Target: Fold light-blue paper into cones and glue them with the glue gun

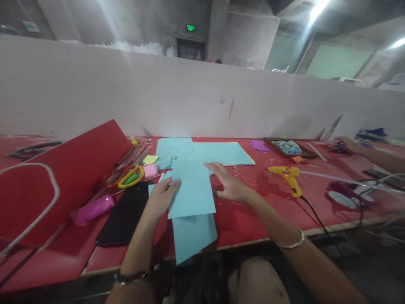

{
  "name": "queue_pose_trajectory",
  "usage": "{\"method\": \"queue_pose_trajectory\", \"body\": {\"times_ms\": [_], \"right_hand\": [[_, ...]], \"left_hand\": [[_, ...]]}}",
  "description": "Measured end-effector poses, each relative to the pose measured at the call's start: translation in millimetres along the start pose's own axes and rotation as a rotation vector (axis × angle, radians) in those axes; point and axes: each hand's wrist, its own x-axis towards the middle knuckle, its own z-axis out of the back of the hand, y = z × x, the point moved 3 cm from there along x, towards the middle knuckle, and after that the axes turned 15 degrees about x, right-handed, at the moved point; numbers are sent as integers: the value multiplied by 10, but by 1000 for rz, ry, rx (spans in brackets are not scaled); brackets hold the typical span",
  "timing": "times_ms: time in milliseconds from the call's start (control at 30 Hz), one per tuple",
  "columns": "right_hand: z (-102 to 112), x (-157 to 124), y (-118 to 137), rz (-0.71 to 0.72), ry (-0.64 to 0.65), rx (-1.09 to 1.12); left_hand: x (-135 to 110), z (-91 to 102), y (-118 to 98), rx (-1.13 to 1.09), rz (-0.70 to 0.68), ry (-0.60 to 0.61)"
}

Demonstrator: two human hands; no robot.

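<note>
A light blue paper sheet (193,190) lies on the red table (247,219) in front of me, over another blue sheet (194,236) that hangs past the front edge. My left hand (161,198) lies on the sheet's left edge, fingers flat and open. My right hand (229,183) rests palm down at the sheet's right side, fingers stretched out toward its top. More blue paper (218,152) is stacked behind.
A yellow glue gun (287,175) with a black cord lies to the right. Scissors (131,177), a pink eraser (150,170), a pink case (91,210), a black pouch (125,215) and a large red sheet (63,169) sit left. Another person's arm (367,152) reaches in far right near a tray (289,148).
</note>
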Motion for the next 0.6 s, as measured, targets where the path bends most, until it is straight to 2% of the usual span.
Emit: {"method": "queue_pose_trajectory", "body": {"times_ms": [100, 200, 400, 500, 600], "right_hand": [[-57, -54, 20, 45, -21, 9], [-101, 14, -38, 90, -106, 29], [-156, 118, -314, 114, -189, 110], [-134, 94, -456, 62, -229, 144], [-129, 79, -604, -84, -282, 194]], "left_hand": [[3, -48, -16, 12, -12, 16], [23, -74, -5, 70, -53, 5], [48, -62, 64, 376, -99, -132], [18, -13, 32, 494, -162, -181], [-29, 141, -9, 571, -171, -206]]}}
